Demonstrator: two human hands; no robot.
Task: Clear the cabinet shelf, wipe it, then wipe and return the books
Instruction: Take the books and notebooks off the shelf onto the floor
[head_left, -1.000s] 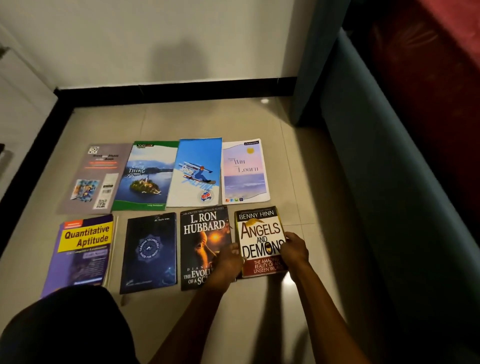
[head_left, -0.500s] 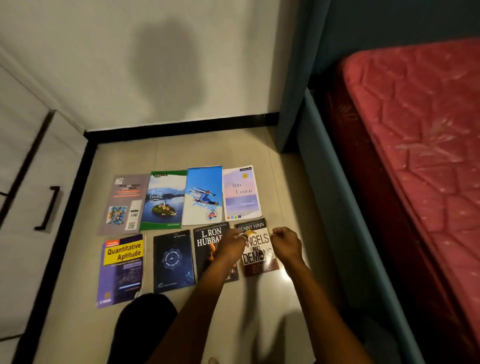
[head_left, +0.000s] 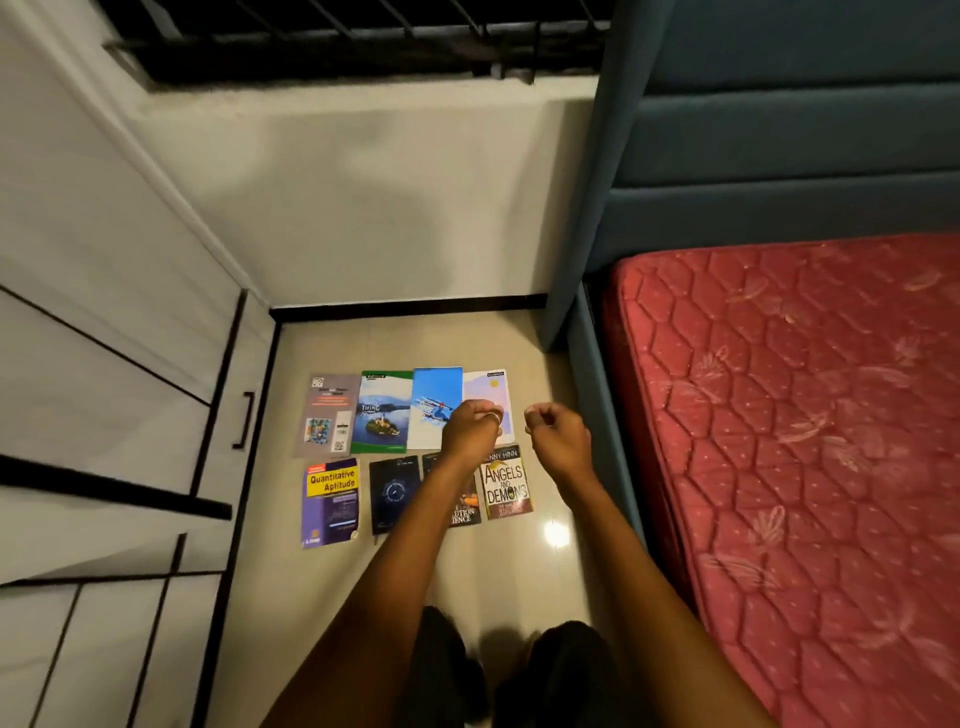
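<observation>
Several books lie flat on the tiled floor in two rows. The front row holds "Quantitative Aptitude" (head_left: 331, 499), a dark blue book (head_left: 393, 493), a dark book (head_left: 466, 508) partly under my left forearm, and "Angels and Demons" (head_left: 506, 488). Behind them lie a grey book (head_left: 326, 415), a green one (head_left: 382, 413), a blue one (head_left: 436, 400) and a pale one (head_left: 491, 387). My left hand (head_left: 472, 428) and right hand (head_left: 557, 434) hover above the books with loosely curled fingers and hold nothing.
White cabinet doors (head_left: 104, 364) with a black handle (head_left: 244, 421) stand along the left. A blue bed frame (head_left: 605, 415) with a red mattress (head_left: 779, 441) fills the right. A white wall and a barred window (head_left: 363, 36) lie ahead. My feet show at the bottom.
Both hands let go of "Angels and Demons" and rose off it. The camera lifted well above the floor, so the books look smaller and the bed and cabinet came into view.
</observation>
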